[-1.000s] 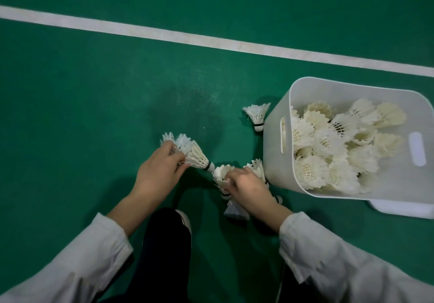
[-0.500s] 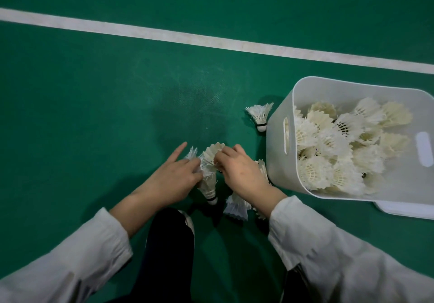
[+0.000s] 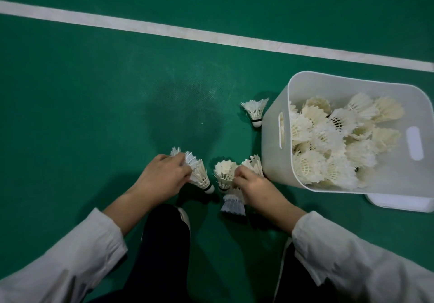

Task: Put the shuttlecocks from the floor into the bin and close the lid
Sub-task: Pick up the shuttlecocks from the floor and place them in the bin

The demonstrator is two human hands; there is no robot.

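Pointing, left shuttlecock (image 3: 199, 173): cork toward lower right, feathers toward upper left, long axis slanted.
Left hand (image 3: 164, 175): fingers curled round its feathers.
Right hand (image 3: 256, 190): fingers curled, pinching a bunch of shuttlecocks (image 3: 224, 173) low over the floor (image 3: 94, 114), skirts fanned different ways.
Lone shuttlecock (image 3: 256, 109): on the floor just beside the bin's left wall, cork toward the person, feathers away.
Bin (image 3: 272, 152): open, tilted, holding a heap of shuttlecocks (image 3: 328, 138).
Lid (image 3: 404, 201): on the floor, partly hidden behind the bin.

One head-worn camera looked forward and steeply down at the green floor (image 3: 94, 114), close above the left hand (image 3: 162, 175), right hand (image 3: 256, 188) and bin (image 3: 273, 147).
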